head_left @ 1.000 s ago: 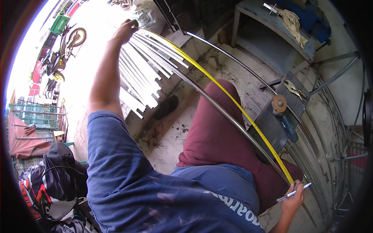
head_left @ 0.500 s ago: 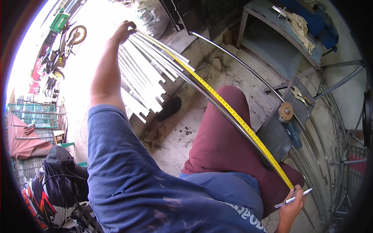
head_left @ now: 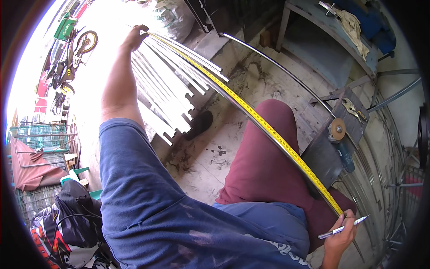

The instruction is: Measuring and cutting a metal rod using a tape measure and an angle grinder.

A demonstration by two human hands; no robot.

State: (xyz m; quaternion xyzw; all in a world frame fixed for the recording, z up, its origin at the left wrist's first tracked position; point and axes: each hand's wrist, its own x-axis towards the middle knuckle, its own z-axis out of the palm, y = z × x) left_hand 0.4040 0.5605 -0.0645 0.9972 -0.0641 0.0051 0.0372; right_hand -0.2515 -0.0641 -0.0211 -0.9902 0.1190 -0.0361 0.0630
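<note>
Head view. Yellow tape measure (head_left: pixel 268 128) lies along steel tube (head_left: pixel 231 100). Left hand (head_left: pixel 134 38) at tube's far end, fingers bent; grip's closure and hold, cannot tell. Right hand (head_left: pixel 340 237) towards tube's near end, grip closed round pen (head_left: pixel 328 234), touching tape. Risk: tape slides off tube if either grip loosens. Glare washes out far end.

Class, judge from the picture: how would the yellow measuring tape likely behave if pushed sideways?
The yellow measuring tape would probably flex easily, being a thin, narrow band. It might slip readily against the metal tube beside it, whose surface looks smooth and shiny.
</note>
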